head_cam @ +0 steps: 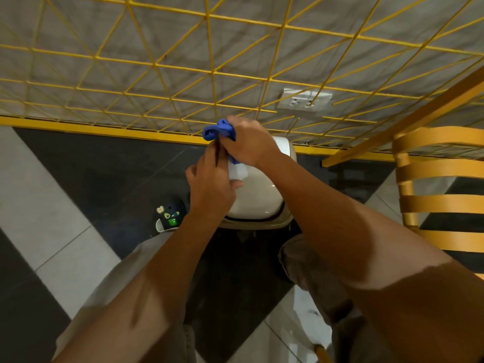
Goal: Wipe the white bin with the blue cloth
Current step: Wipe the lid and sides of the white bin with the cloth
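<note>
The white bin (258, 197) stands on the floor between my knees, its domed lid facing up. My right hand (250, 142) hovers over the bin's far end and grips a bunched blue cloth (218, 130), which sticks out past my fingers on the left. My left hand (212, 184) is just in front of it, over the bin's left side. Its fingertips reach up to the cloth's lower part, and its thumb rests near a pale patch on the lid. Both hands hide much of the lid's left half.
A yellow wire grid (209, 74) covers the grey wall behind the bin, with a double socket (305, 99) just above. A yellow slatted chair (442, 184) stands at the right. A dark shoe with charms (169, 213) is left of the bin on the black-and-white tiles.
</note>
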Available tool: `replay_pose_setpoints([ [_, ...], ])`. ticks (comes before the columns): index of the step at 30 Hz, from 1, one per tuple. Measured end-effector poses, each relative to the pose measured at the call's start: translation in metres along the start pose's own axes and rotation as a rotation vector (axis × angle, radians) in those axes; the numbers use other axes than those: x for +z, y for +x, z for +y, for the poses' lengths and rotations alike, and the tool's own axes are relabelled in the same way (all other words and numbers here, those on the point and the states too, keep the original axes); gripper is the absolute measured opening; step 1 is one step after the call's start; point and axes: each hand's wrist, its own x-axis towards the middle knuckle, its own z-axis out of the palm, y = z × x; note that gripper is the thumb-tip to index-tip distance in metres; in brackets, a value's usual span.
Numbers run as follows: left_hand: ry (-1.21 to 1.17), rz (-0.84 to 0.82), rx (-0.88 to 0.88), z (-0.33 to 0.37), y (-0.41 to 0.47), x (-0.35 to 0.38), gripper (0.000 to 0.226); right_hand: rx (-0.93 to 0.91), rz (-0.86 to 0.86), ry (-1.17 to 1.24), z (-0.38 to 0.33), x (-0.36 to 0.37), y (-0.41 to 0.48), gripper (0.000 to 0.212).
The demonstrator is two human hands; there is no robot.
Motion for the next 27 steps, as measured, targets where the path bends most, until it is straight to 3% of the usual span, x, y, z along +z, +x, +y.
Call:
replay_pose_setpoints([
  [3, 0.031, -0.03, -0.004, 0.002, -0.001, -0.002, 0.082, 0.067, 0.063, 0.065, 0.015, -0.008, -0.013, 0.028],
  [7, 0.044, -0.057, -0.023, 0.002, -0.001, -0.004, 0.081, 0.378, 0.092, 0.053, 0.039, -0.024, -0.016, 0.035],
  [10, 0.037, -0.058, -0.025, 0.003, -0.002, -0.003, 0.082, 0.467, 0.062, 0.034, 0.042, -0.027, -0.011, 0.037],
  [20, -0.013, -0.017, -0.007, 0.0, -0.003, -0.001, 0.081, 0.247, -0.075, 0.016, 0.015, -0.019, -0.002, 0.026],
  [27, -0.027, -0.002, -0.008, 0.0, -0.003, 0.003, 0.081, 0.056, 0.119, 0.188, 0.013, -0.009, -0.034, 0.038],
])
